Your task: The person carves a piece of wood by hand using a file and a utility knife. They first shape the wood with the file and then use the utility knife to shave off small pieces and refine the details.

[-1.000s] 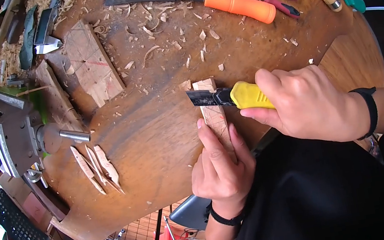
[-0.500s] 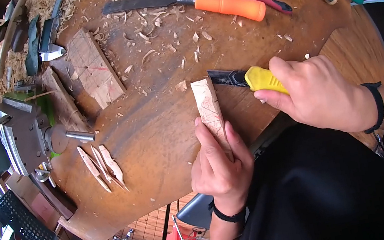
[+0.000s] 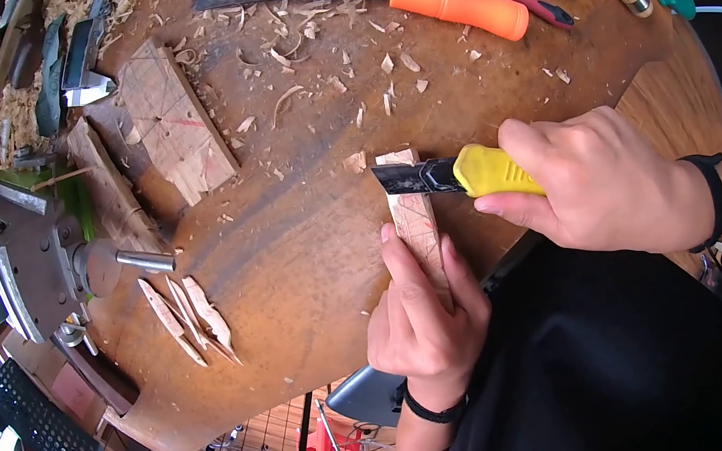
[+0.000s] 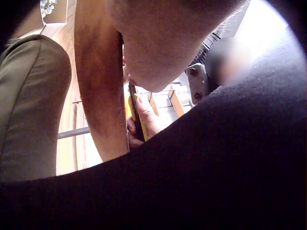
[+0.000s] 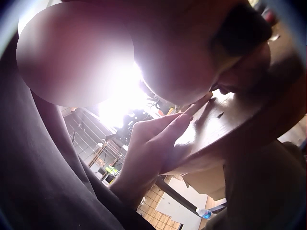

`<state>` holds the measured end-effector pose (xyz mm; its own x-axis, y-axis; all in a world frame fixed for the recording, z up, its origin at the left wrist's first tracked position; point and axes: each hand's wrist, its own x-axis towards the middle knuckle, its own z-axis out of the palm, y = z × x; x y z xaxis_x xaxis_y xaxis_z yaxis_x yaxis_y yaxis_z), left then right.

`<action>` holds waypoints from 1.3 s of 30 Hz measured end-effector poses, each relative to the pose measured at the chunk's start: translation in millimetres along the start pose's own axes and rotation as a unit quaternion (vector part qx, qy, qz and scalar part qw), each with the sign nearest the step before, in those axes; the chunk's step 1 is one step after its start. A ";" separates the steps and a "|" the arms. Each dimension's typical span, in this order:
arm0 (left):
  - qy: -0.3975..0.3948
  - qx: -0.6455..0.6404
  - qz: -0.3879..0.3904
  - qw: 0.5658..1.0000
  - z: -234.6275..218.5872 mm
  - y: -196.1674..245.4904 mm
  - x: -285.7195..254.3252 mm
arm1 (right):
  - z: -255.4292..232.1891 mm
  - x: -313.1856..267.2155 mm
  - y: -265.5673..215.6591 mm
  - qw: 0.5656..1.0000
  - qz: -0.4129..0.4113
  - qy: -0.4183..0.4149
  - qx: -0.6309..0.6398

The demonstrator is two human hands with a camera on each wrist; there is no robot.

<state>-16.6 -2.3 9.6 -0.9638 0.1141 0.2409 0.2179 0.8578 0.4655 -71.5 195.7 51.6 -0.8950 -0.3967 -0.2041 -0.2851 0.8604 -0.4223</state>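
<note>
The knife (image 3: pixel 498 171), clear of the stick (image 3: pixel 418 228) a half-second earlier, had moved toward the vise (image 3: pixel 35 253); its blade (image 3: pixel 415 178) crossed the stick, apparently back at cutting. The right grip (image 3: pixel 595 181) clasped the knife; the left grip (image 3: pixel 428 321) pinched the stick, right of the vise.

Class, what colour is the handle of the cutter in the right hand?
The cutter's handle is yellow, showing best in the head view.
</note>
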 end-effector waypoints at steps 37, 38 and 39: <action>0.036 0.000 0.011 0.999 5.6 -1.1 -2.7 | 0.6 -7.2 3.8 1.000 0.003 0.018 0.009; 0.035 0.001 0.011 0.999 5.8 -1.3 -2.5 | 1.1 -6.0 2.0 1.000 0.008 0.021 0.004; 0.038 0.007 0.016 0.999 5.9 -1.1 -2.3 | 1.9 -4.4 0.0 1.000 0.009 0.020 0.006</action>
<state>-15.6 -0.5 3.5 -0.9418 0.1049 0.3193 0.2467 0.8611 0.4446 -67.0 196.9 50.9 -0.9132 -0.3675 -0.1760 -0.2647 0.8635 -0.4294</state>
